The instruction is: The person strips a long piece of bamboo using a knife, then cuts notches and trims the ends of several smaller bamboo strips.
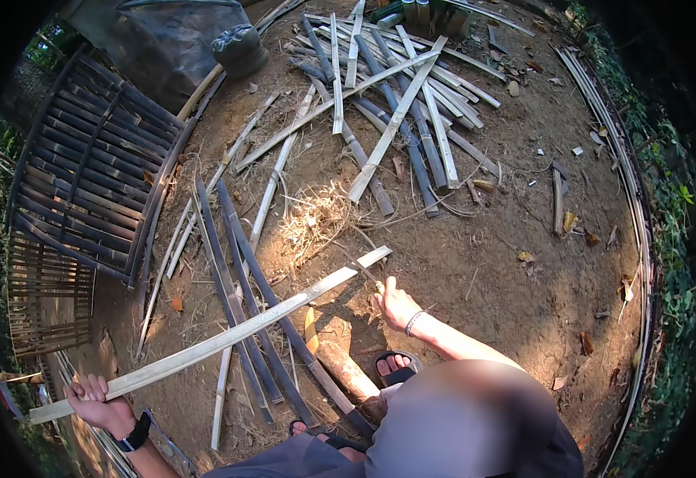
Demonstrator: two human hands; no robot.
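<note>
My left hand (103,408) is closed around the lower-left end of a long pale split-bamboo strip (205,348). The strip slants up to the right across the middle of the view, its far end free. My right hand (398,307) grips a knife (367,273), and the thin blade meets the strip near that far end. Part of the handle is covered by my fingers. Under the strip, several dark bamboo lengths (336,390) lie on the ground. A short round log (346,371) rests beside my sandalled foot (396,365).
A large heap of pale and dark bamboo strips (396,123) spreads at the far side. Curly shavings (314,219) lie nearer. On the left stands a dark bamboo slatted frame (93,163). Long thin poles (631,191) run along the right edge. A wooden-handled tool (557,199) lies on the dirt.
</note>
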